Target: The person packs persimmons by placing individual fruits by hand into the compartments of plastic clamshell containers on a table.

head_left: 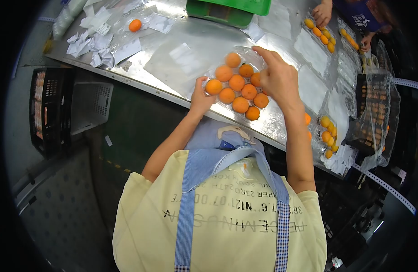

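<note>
Several oranges [236, 82] sit in rows in a clear plastic tray [223, 107] at the front edge of the metal table. My left hand [201, 97] holds the tray's left side, with its fingers beside the leftmost orange. Over the right side of the tray is my right hand [280, 77], its index finger and thumb near the tray's upper right corner. It partly covers the oranges there, and whether it grips anything is hidden.
A green scale or bin [227, 12] stands at the table's back. Paper scraps [88, 45] and a single orange [135, 25] lie at the left. More fruit trays [328, 135] are at the right. A co-worker's hand [323, 14] touches a tray. Crates [51, 111] stand at the far left.
</note>
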Motion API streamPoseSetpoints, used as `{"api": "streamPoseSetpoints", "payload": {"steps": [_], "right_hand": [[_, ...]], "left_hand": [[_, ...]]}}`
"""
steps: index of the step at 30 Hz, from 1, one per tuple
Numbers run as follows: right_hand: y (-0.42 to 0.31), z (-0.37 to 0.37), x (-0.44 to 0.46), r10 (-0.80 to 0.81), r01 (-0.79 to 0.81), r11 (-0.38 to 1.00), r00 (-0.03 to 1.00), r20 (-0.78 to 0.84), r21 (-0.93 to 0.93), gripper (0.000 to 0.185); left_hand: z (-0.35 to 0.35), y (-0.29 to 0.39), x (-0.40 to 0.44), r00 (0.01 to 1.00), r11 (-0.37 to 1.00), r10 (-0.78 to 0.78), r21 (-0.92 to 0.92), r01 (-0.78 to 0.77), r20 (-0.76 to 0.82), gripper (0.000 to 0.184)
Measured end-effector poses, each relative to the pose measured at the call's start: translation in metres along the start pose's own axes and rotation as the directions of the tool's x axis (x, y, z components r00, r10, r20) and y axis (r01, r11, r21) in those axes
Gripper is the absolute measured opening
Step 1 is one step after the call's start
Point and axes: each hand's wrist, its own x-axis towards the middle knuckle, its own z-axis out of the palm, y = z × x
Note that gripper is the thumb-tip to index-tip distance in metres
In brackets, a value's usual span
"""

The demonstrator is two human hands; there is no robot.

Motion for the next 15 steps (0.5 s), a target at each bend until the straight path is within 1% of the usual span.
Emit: {"api": "streamPoseSetpoints", "payload": {"steps": [1,3,4,5,7,8,9,10,13,14,15], "right_hand": [[0.006,-0.001,0.001,0.016,-0.016,1.000,1.000,0.007,0.009,0.041],[0.016,-0.002,0.003,0.046,-0.046,0.999,0.999,0.020,0.027,0.039],[0.020,0.000,0.003,0.031,-0.031,0.999,1.000,0.002,0.034,0.038],[0.021,0.004,0.003,0.015,-0.015,0.999,1.000,-0.013,0.042,0.037],[0.022,0.009,0.004,-0.002,0.004,0.999,1.000,-0.025,0.053,0.036],[0.021,0.009,0.005,-0.001,0.002,0.998,1.000,-0.021,0.057,0.034],[0.021,0.010,0.004,0.001,0.000,0.998,1.000,-0.016,0.062,0.033],[0.022,0.011,0.002,-0.041,0.045,0.998,0.997,-0.069,0.050,0.033],[0.021,0.009,-0.004,-0.171,0.171,0.985,0.955,-0.244,-0.018,0.032],[0.017,0.002,-0.008,-0.214,0.206,0.977,0.925,-0.315,-0.058,0.031],[0.014,-0.001,-0.019,-0.188,0.194,0.981,0.920,-0.345,-0.018,0.030]], "left_hand": [[-0.006,0.006,0.000,0.999,0.988,0.010,0.153,-0.014,0.030,0.061],[-0.020,0.027,-0.001,0.996,0.896,0.022,0.440,-0.060,0.092,0.063],[-0.026,0.054,-0.005,0.991,0.742,0.022,0.662,-0.106,0.133,0.070],[-0.028,0.080,-0.007,0.990,0.582,-0.075,0.811,-0.056,0.122,0.067],[-0.024,0.103,-0.003,0.988,0.481,0.156,0.874,-0.063,-0.015,0.075],[-0.018,0.108,0.003,0.951,0.592,0.308,0.780,-0.204,0.016,0.076],[-0.008,0.114,0.013,0.892,0.663,0.452,0.661,-0.351,0.021,0.077],[0.002,0.119,0.024,0.813,0.694,0.582,0.522,-0.496,-0.002,0.079],[0.031,0.137,0.054,0.650,0.537,0.749,0.460,-0.707,0.125,0.072],[0.035,0.134,0.068,0.701,0.619,0.701,0.376,-0.690,0.132,0.066],[0.039,0.126,0.084,0.747,0.694,0.649,0.290,-0.660,0.147,0.059]]}}
